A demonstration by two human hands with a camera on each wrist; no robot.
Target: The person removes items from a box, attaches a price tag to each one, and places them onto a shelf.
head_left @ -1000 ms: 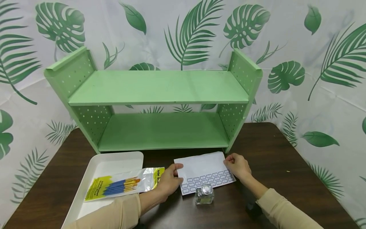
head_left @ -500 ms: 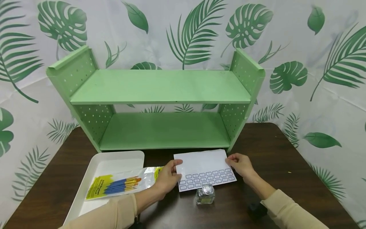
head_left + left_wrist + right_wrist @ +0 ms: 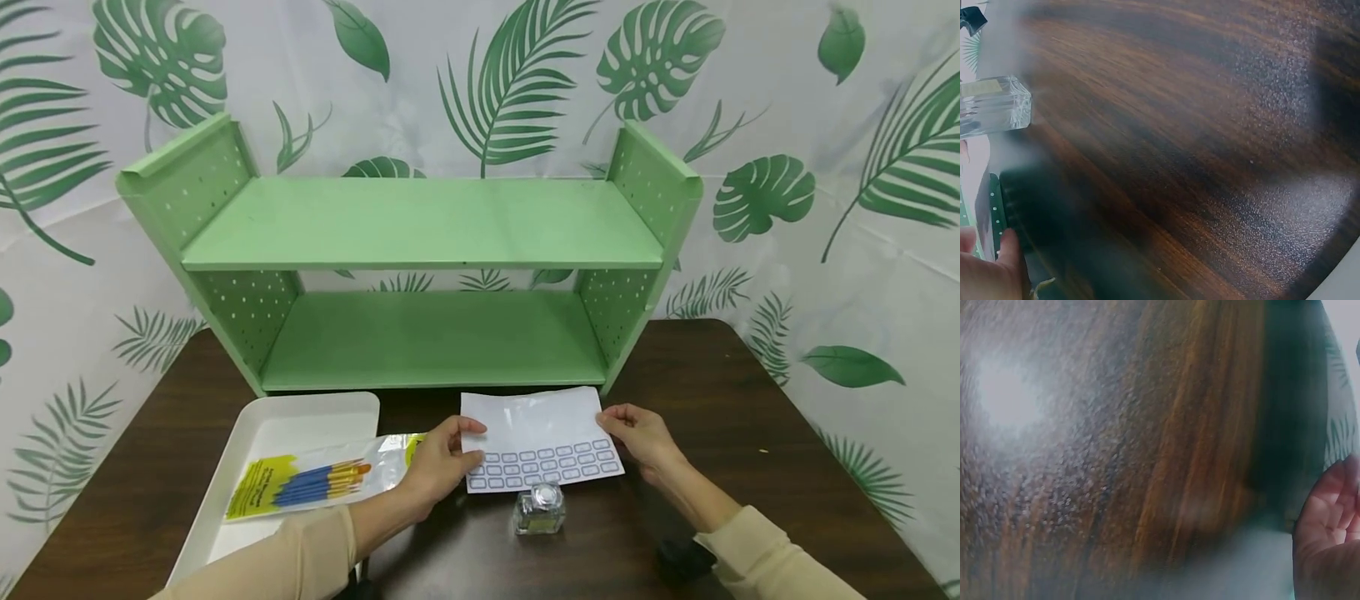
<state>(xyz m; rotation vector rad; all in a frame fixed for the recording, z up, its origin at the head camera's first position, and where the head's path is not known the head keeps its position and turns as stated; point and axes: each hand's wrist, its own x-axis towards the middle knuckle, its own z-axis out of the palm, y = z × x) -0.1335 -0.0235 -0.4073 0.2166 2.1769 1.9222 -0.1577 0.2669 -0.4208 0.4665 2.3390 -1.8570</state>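
Observation:
In the head view a white label sheet (image 3: 537, 433) lies between both hands, just in front of the green shelf. Rows of small blue-outlined rectangles run along its near half, and its far edge bows slightly. My left hand (image 3: 438, 468) pinches the sheet's left edge between thumb and fingers. At the right edge, my right hand (image 3: 643, 439) pinches it near the far corner. A small clear glass bottle (image 3: 539, 510) with a silvery cap stands at the near edge of the sheet. The left wrist view shows this glass bottle (image 3: 999, 105) on the table's left side.
A green two-tier shelf (image 3: 420, 225) stands behind the hands. To the left is a white tray (image 3: 318, 406), with a yellow-and-clear pack of blue-handled paintbrushes (image 3: 318, 485) lying across it. The dark wood table (image 3: 720, 400) extends to the right.
The label sheet has turned so that its near edge lies almost level, and it has shifted slightly toward the shelf. Both hands keep hold of it; the bottle stays in place.

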